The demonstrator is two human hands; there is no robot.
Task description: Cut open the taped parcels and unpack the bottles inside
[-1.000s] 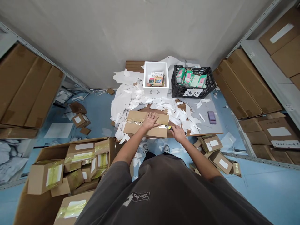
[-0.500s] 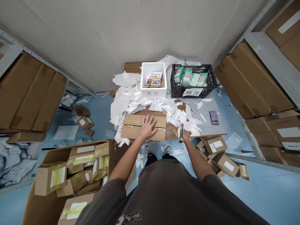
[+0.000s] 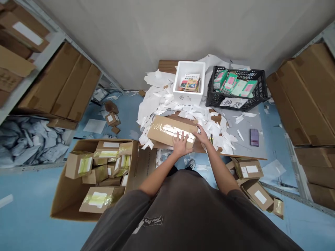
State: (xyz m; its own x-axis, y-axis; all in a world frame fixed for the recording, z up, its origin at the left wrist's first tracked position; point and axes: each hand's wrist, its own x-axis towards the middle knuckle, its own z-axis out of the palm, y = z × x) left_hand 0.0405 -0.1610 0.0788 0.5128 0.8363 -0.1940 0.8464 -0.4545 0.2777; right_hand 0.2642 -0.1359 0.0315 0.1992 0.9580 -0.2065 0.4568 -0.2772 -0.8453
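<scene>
A taped cardboard box [image 3: 163, 127] sits at a slant near the front edge of the table, its near side casting a shadow. Clear shiny tape runs along its top. My left hand [image 3: 181, 144] grips its near right part, fingers spread over the tape. At the box's right end, my right hand [image 3: 202, 136] holds the corner. Just right of that hand, a yellow and black box cutter [image 3: 211, 138] lies among torn white paper scraps [image 3: 217, 130], partly hidden by the wrist.
Behind stand a white foam bin [image 3: 188, 99] with booklets and a black crate [image 3: 261, 87] with green-and-pink packs. A phone [image 3: 253, 137] lies at right. A large open carton [image 3: 61, 195] of small boxes stands left; more boxes [image 3: 258, 197] lie on the floor at right. Shelves flank both sides.
My right hand has let go of the box cutter and moved left onto the box. The box has turned to a slant. My left hand has shifted to its near right part. The view has swung left.
</scene>
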